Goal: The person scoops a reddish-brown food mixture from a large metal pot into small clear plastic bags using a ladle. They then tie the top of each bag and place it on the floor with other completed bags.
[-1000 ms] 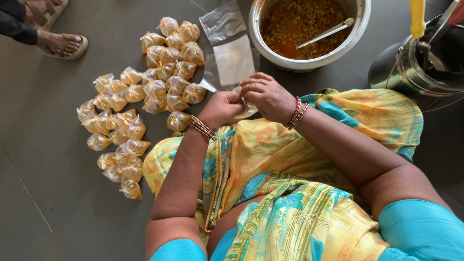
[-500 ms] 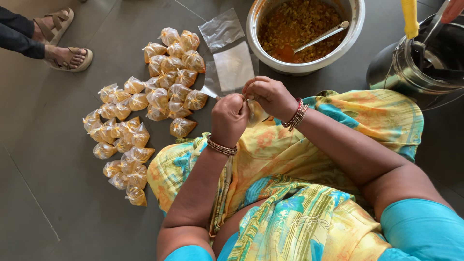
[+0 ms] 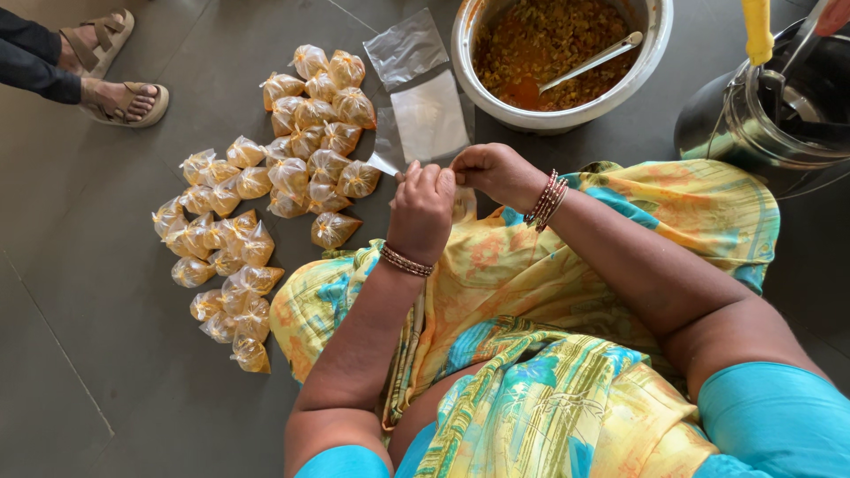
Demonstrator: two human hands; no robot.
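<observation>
Grey floor tiles [image 3: 106, 372] carry a spread of tied clear bags of yellow food [image 3: 266, 186], with empty plastic sheets [image 3: 429, 111] beside a metal bowl of curry [image 3: 567, 53]. Over the lap, left hand [image 3: 423, 208] and right hand [image 3: 496, 173] meet, fingers pinched shut on a small clear bag [image 3: 385, 165], mostly hidden; only a pale corner shows.

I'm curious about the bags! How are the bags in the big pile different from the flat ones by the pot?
The piled bags are puffed, full of yellow food and tied shut; the flat bags are empty, see-through and untied. The piled ones are many; the flat ones few. Both are clear plastic, lying on the floor.
</observation>
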